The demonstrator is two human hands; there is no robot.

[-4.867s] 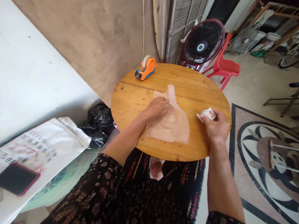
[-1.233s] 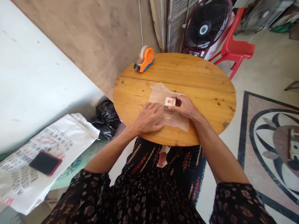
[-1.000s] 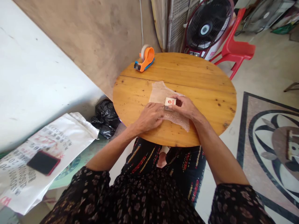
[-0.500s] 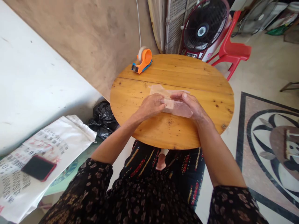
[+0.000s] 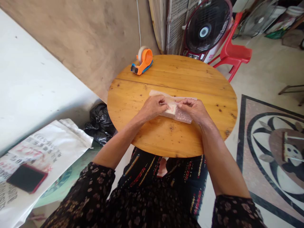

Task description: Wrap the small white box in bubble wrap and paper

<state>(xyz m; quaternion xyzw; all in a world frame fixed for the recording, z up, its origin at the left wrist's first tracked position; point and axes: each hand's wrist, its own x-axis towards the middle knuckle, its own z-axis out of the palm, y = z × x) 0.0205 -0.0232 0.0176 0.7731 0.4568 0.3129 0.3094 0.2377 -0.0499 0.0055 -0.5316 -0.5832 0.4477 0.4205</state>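
A sheet of clear bubble wrap [image 5: 180,114] lies folded over a small white box with a red mark [image 5: 171,109] in the middle of a round wooden table [image 5: 142,95]. My left hand [image 5: 153,106] pinches the wrap at the box's left end. My right hand [image 5: 194,109] pinches the wrap at the box's right side, fingers curled onto it. The box shows only through the wrap between my two hands.
An orange tape dispenser [image 5: 142,61] stands at the table's far left edge. Behind the table are a black fan [image 5: 205,30] and a red plastic chair [image 5: 235,52]. A black bag [image 5: 99,123] lies on the floor at left, beside a white sack [image 5: 42,152] with a phone [image 5: 26,178] on it.
The box, held bare in my right hand earlier, was set on the flat wrap. The wrap's near edge has since been folded over it, and both hands have closed on the bundle.
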